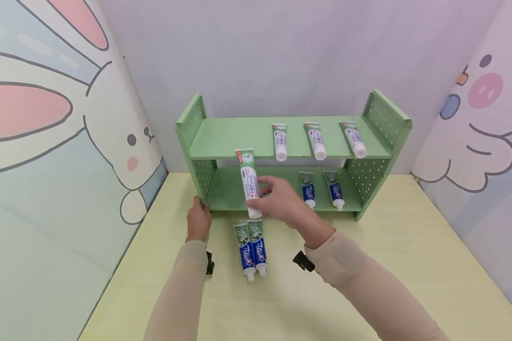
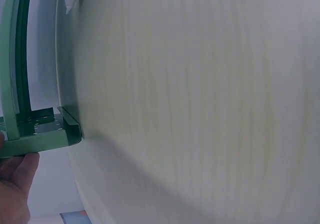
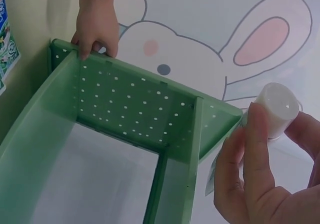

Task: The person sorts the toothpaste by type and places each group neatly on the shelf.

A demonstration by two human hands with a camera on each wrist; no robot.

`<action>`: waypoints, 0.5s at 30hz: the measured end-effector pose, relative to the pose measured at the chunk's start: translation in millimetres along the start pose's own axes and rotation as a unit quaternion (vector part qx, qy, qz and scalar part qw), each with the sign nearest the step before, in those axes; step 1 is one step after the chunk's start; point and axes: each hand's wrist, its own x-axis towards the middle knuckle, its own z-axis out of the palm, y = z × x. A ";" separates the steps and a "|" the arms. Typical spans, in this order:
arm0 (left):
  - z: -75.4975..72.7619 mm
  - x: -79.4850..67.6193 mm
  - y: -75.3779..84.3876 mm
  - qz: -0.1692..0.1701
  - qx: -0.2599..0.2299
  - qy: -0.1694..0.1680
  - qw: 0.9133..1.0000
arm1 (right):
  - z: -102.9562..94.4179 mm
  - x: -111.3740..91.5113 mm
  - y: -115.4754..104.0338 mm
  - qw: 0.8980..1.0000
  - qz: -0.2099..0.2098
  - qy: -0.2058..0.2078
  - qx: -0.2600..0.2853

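Observation:
My right hand pinches a green-and-white toothpaste tube between thumb and fingers, cap down, in front of the green two-tier shelf. In the right wrist view the tube's white cap shows between the fingertips. At the shelf's lower left front corner, my left hand holds the edge of the side panel. The left wrist view shows only part of that hand against the green frame. Two blue-and-green toothpaste tubes lie side by side on the table below the held tube.
Three green-and-white tubes lie spaced out on the upper tier, towards the right. On the lower tier are two blue-and-green tubes, right of my right hand. The pale wooden table meets walls with cartoon animals.

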 end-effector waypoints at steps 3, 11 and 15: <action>-0.4 -0.4 0.6 -0.003 0.000 -0.001 1.000 | -0.2 3.1 -3.2 1.000 0.002 0.002 -0.004; -0.5 -0.2 0.8 0.001 0.005 -0.002 1.000 | -0.9 11.7 -8.6 1.000 0.007 0.007 -0.013; -0.7 0.0 0.5 -0.006 0.008 -0.006 1.000 | -1.1 17.8 -12.5 1.000 0.010 0.010 -0.009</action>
